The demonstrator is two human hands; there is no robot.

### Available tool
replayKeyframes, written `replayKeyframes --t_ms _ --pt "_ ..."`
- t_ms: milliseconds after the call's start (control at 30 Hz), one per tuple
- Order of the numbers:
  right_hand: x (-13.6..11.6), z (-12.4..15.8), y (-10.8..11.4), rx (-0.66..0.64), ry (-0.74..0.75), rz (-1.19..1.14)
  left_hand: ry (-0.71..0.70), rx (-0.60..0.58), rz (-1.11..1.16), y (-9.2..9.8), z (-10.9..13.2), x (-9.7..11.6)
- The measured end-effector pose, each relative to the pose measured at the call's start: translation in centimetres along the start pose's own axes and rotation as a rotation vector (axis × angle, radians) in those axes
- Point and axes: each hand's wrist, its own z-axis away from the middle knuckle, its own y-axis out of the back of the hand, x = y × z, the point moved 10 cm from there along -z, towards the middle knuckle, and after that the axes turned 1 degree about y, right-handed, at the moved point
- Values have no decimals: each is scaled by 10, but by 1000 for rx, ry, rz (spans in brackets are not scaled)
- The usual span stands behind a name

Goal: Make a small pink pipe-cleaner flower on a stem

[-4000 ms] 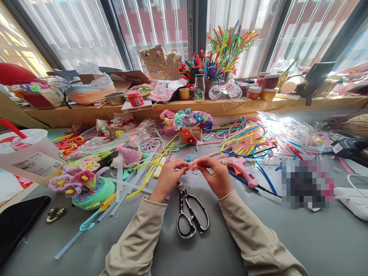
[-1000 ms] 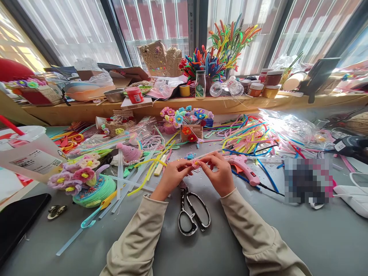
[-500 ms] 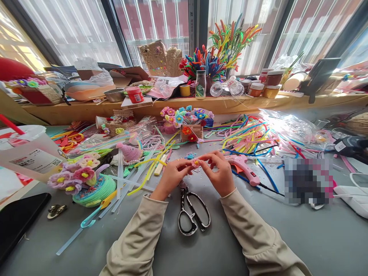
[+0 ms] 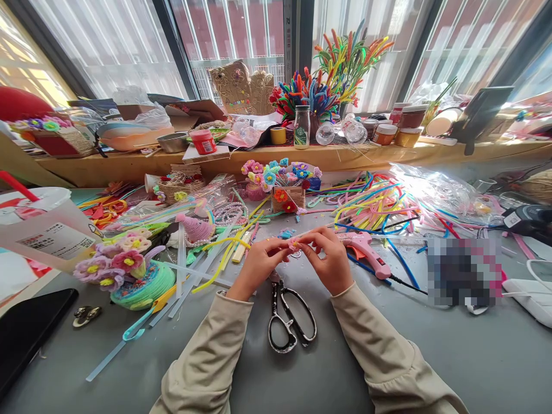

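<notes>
Between my fingertips is a small pink pipe-cleaner flower (image 4: 294,245) with a yellow centre. My left hand (image 4: 262,263) pinches it from the left, and my right hand (image 4: 328,259) pinches its right side. Parts of the flower are hidden behind the fingers. Below my hands, a pair of black-handled scissors (image 4: 288,322) lies on the grey table, handles toward me and blade tips under my left hand. To the right of my right hand rests a pink hot glue gun (image 4: 366,253). Short blue pipe-cleaner pieces (image 4: 286,233) lie just beyond my hands.
A heap of coloured pipe cleaners (image 4: 375,201) lies at the back right. Clear glue sticks (image 4: 202,270) and a green yarn base with flowers (image 4: 144,287) sit at left. A drink cup (image 4: 47,230) and black phone (image 4: 34,333) are at far left. A small flower box (image 4: 287,198) stands behind.
Both hands stay almost in place around the flower, with only slight finger movement. The whole view has shifted very slightly.
</notes>
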Motion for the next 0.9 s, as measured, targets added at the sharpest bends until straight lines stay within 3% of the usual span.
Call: replayKeyframes --t_ms 900 --pt "3 0 -1 15 -10 5 6 36 31 2 0 -2"
